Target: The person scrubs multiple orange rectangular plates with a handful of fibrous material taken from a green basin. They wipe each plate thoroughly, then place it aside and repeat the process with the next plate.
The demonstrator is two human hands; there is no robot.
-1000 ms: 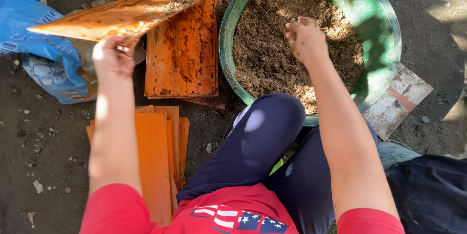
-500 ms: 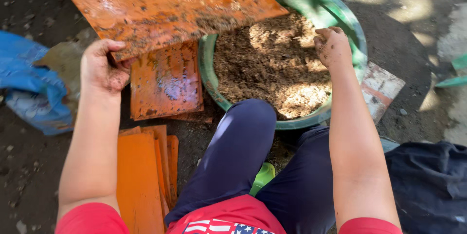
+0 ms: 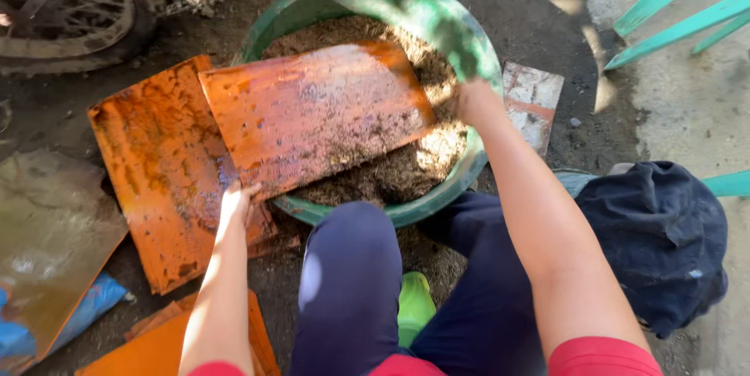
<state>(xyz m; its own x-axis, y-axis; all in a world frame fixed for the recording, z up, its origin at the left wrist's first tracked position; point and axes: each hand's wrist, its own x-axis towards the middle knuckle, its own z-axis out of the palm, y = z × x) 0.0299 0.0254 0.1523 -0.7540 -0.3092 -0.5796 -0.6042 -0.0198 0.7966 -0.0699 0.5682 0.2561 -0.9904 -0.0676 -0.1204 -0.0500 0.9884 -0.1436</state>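
Lying across the near half of a green basin [image 3: 484, 56], an orange sheet [image 3: 312, 114] is held flat over the brown soil [image 3: 406, 169] inside. The sheet is gripped at its near left corner by the left hand [image 3: 237, 203], fingers closed on the edge. The far right corner is met by the right hand [image 3: 473, 99], but whether those fingers are closed or spread cannot be told, as they are hidden by glare and the basin rim. The sheet appears thin, stiff and light, probably plastic; its surface is smeared with damp dirt, so a slippery, gritty feel is judged likely, and opposite corners seem the surest hold. A second orange sheet [image 3: 156, 188], equally soiled, lies on the ground just left of the basin, partly under the first. More orange sheets [image 3: 156, 345] are stacked near the left knee. A flat tile [image 3: 535, 99] rests right of the basin, and a dark cloth bundle [image 3: 664, 243] sits beside the right arm.
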